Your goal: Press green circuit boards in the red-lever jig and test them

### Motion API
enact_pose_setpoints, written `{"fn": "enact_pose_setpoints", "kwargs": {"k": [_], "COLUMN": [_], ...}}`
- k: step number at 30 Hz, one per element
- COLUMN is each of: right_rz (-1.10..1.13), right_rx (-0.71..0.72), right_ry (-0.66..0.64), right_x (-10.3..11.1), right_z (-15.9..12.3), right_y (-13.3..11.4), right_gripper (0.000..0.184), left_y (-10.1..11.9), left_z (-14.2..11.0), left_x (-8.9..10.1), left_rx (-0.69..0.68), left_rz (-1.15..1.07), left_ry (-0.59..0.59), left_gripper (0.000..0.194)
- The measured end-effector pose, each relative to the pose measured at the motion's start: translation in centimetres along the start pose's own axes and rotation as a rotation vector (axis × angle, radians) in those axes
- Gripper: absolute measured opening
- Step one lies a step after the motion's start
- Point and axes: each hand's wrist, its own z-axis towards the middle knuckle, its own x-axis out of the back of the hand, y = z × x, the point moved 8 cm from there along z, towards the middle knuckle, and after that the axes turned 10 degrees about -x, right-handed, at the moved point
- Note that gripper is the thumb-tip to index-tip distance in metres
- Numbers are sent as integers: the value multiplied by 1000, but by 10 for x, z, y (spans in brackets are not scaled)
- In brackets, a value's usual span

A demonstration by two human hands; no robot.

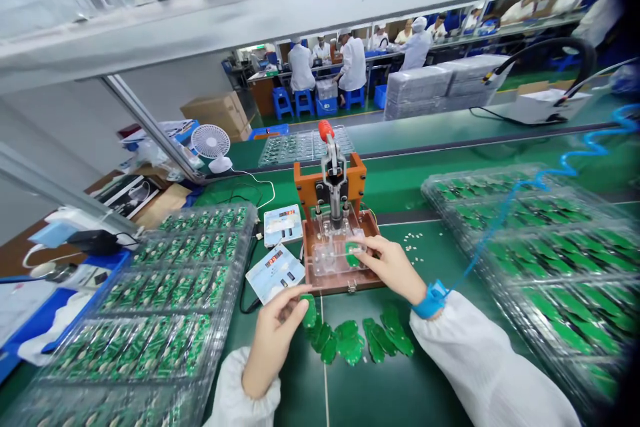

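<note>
Between the thumb and fingers of my right hand (387,263) is a small green circuit board (353,253), held at the clear plastic bed of a toggle-clamp test fixture (327,195). The fixture has an orange frame and a red-knobbed lever (326,130) standing up. My left hand (280,320), lower and to the left, pinches another green circuit board (309,312) by its edge. Just below and right of that hand, several loose green boards (349,341) lie overlapping on the green mat. A blue wrist strap (431,300) circles my right wrist.
Two meters with red digits (276,272) sit left of the fixture. Clear trays of boards flank me, one left (170,293) and one right (550,240). A coiled blue cord (543,177) crosses the right tray. A small white fan (211,143) stands behind; people work farther back.
</note>
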Motion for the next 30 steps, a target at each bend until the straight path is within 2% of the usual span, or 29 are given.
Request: {"fn": "enact_pose_setpoints", "kwargs": {"k": [6,9,12,15,19,24,30], "right_rz": [-103,-134,-155,-169,-182,-207,-234], "right_rx": [81,95,99,99,94,98,99], "right_ry": [29,58,76,81,81,68,59], "right_x": [0,-1,-3,-4,-4,-5,-3], "right_z": [3,5,5,5,5,7,10], "right_y": [-4,-1,1,2,2,2,-1], "right_gripper": [27,30,31,31,31,29,28], "left_y": [24,26,23,24,28,28,24], "left_z": [53,81,97,103,103,103,100], "left_x": [-4,-17,-31,-39,-41,-41,-43], "left_rx": [-117,-175,-210,-272,-345,-366,-379], "left_rz": [109,122,172,279,451,503,504], "left_ry": [42,16,-43,-68,-63,-101,-74], "left_gripper": [33,30,25,17,15,18,19]}}
